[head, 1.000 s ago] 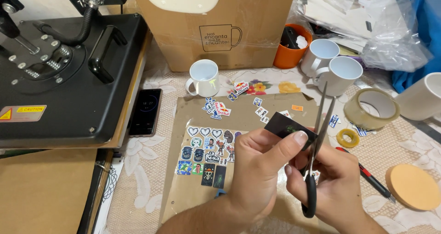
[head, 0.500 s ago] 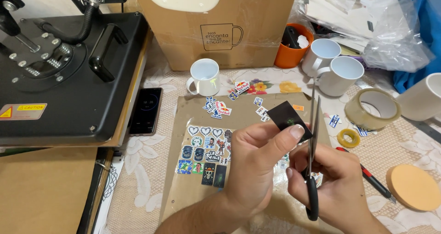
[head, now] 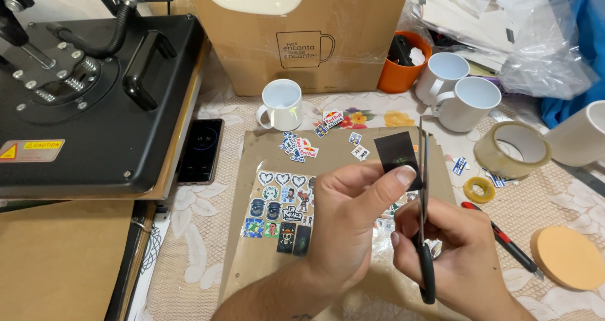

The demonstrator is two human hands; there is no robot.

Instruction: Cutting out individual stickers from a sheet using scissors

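My left hand (head: pixel 350 215) pinches a small dark rectangular sticker piece (head: pixel 396 156) between thumb and fingers, holding it upright over a brown paper sheet (head: pixel 265 258). My right hand (head: pixel 452 253) grips black-handled scissors (head: pixel 424 214), blades pointing up and closed along the right edge of the dark piece. A sheet of small colourful stickers (head: pixel 280 212) lies on the brown paper to the left of my hands. Several cut stickers (head: pixel 299 146) lie scattered near the paper's far edge.
A black heat press (head: pixel 88 100) fills the left. A phone (head: pixel 201 149) lies beside it. White mugs (head: pixel 281 105) (head: pixel 467 103), an orange cup (head: pixel 403 62) and a cardboard box (head: pixel 296 37) stand behind. Tape rolls (head: pixel 512 149) (head: pixel 478 188), a red pen (head: pixel 504 245) and a round cork coaster (head: pixel 567 258) lie right.
The scissor blades have gone from apart to closed along the dark piece's right edge. My left hand has turned the piece slightly and raised it.
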